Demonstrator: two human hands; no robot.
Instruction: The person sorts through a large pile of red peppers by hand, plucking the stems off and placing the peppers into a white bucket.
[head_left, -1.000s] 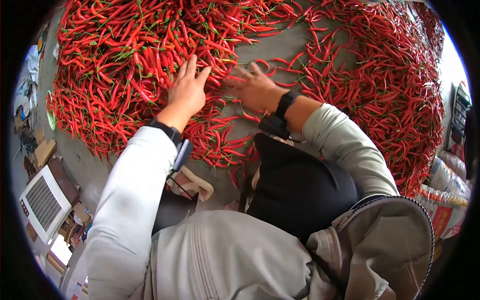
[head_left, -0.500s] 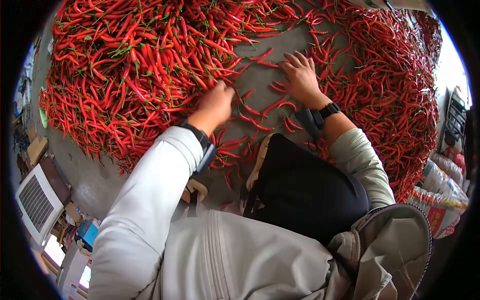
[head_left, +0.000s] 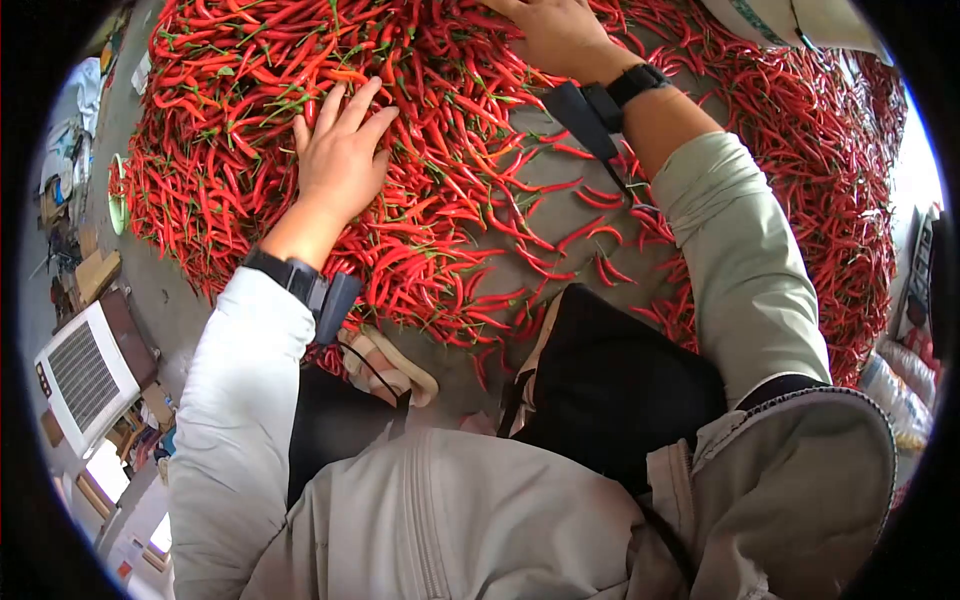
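My left hand (head_left: 343, 155) lies on the big heap of red chili peppers (head_left: 240, 110), its fingers spread and nothing visibly held. My right hand (head_left: 560, 38) reaches over the far right side of the same heap at the top edge of the view. The fingers that show on it are stretched out, and some tips are cut off by the frame. Green stems show on many peppers. Loose chili peppers (head_left: 585, 230) lie scattered on the grey floor between this heap and a second chili heap (head_left: 790, 190) on the right.
Around my wrists are black straps with devices (head_left: 625, 90). My shoe (head_left: 385, 362) and bent knees are close to the heap's near edge. A white louvred unit (head_left: 88, 375) stands at the left, with boxes and clutter. Sacks (head_left: 895, 390) lie at the far right.
My left hand has moved left and farther onto the heap, its fingers now spread. My right hand has gone up and left, from over the floor gap onto the heap.
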